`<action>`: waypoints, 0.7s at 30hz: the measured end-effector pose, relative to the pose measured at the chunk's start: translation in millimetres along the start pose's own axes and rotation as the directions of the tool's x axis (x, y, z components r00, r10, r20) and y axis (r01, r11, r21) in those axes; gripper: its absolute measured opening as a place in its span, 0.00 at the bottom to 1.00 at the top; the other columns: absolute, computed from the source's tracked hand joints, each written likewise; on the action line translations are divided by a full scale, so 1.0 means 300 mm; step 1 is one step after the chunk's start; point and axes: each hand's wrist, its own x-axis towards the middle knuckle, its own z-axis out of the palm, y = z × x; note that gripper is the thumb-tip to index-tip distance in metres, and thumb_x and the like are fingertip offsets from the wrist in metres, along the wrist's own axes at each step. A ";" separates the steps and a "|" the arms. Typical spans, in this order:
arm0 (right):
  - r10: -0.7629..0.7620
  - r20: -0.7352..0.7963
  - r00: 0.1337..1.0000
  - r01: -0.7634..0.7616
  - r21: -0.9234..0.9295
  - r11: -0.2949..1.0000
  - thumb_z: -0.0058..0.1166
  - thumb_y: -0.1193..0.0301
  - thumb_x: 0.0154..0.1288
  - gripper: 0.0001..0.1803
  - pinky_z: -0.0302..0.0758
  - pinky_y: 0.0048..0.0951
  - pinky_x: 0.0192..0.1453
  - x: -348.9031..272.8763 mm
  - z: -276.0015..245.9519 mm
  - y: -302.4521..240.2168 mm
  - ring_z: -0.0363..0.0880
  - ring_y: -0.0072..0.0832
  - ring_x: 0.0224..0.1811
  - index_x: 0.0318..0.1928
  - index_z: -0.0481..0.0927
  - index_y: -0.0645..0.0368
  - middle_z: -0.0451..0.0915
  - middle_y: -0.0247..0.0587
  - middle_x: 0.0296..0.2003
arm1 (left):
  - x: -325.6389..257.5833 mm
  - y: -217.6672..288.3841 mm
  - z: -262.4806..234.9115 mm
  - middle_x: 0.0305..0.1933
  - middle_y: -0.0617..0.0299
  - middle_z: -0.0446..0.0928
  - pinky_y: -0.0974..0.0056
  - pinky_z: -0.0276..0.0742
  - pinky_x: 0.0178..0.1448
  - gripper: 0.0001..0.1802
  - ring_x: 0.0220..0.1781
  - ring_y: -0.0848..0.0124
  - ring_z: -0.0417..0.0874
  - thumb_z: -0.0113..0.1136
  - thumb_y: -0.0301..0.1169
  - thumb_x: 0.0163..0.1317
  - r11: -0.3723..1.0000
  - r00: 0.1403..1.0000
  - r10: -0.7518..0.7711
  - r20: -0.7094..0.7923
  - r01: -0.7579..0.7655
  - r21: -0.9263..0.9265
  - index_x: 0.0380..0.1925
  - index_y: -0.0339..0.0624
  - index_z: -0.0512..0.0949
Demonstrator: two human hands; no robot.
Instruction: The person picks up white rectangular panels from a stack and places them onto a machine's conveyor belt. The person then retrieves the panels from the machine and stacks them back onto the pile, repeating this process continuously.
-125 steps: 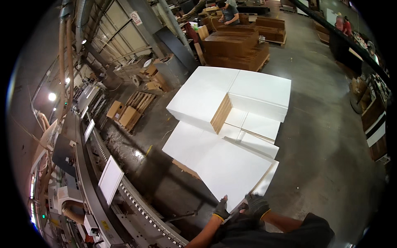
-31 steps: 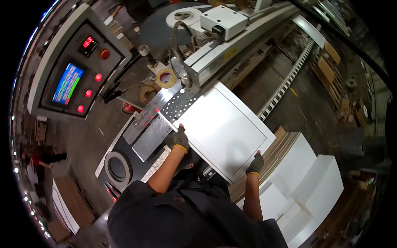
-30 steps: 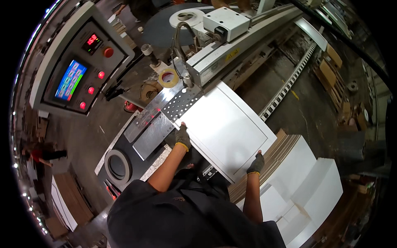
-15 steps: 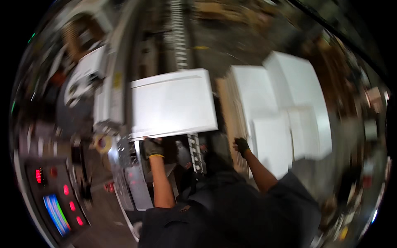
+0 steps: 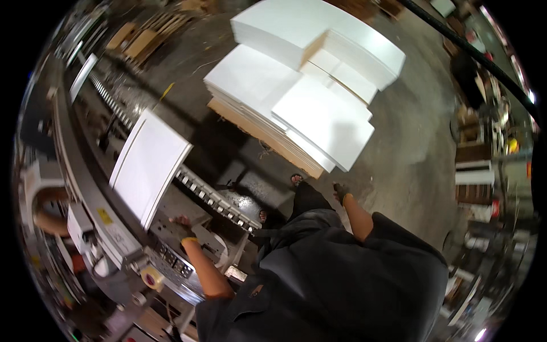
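My left hand (image 5: 183, 229), in a dark glove with bare fingertips and a yellow cuff, is open beside the machine table. Its fingers stretch toward the near edge of a white rectangular panel (image 5: 151, 165), with a small gap between them. The panel lies tilted to the view on the machine's feed bed, next to a chain conveyor (image 5: 213, 199). My right hand (image 5: 340, 192), gloved alike, hangs with loose fingers over the floor, holding nothing. Just ahead of it stands a stack of white panels (image 5: 250, 71) with brown board at its near side.
A long machine rail (image 5: 91, 188) runs along the left, with a roll of tape (image 5: 151, 277) near its close end. Another white panel (image 5: 84, 78) sits farther down the line. Pallets (image 5: 145, 43) lie on the floor beyond. Shelving with goods (image 5: 476, 171) lines the right.
The view has swung to the right, toward the stack. My left hand has come off the white panel's near edge, and the panel now lies farther from me along the machine.
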 end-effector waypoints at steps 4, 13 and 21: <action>0.054 -0.181 0.982 -0.055 -0.006 0.998 0.57 0.38 0.64 0.53 0.69 0.45 0.63 0.172 -0.061 -0.054 0.70 0.42 0.64 0.78 0.54 0.57 0.69 0.50 0.66 | -0.337 -0.190 -0.013 0.31 0.66 0.76 0.66 0.68 0.31 0.12 0.30 0.73 0.75 0.54 0.41 0.72 0.939 0.966 0.065 0.250 -0.144 0.312 0.29 0.51 0.72; 0.139 -0.375 0.916 -0.130 0.049 0.990 0.67 0.42 0.57 0.52 0.69 0.42 0.71 0.534 -0.114 -0.326 0.71 0.47 0.70 0.72 0.65 0.64 0.71 0.57 0.68 | -0.949 -0.369 0.303 0.49 0.53 0.75 0.61 0.74 0.53 0.21 0.48 0.64 0.78 0.62 0.42 0.69 -0.051 0.709 0.632 0.313 -0.365 0.930 0.50 0.37 0.73; 0.001 -0.214 0.977 0.018 0.087 0.996 0.63 0.52 0.66 0.39 0.70 0.40 0.70 0.725 -0.217 -0.157 0.74 0.46 0.67 0.66 0.70 0.68 0.75 0.54 0.64 | -0.934 -0.740 0.711 0.47 0.56 0.77 0.61 0.72 0.58 0.21 0.49 0.65 0.76 0.63 0.43 0.67 0.252 0.836 0.346 0.426 -0.520 0.816 0.51 0.40 0.75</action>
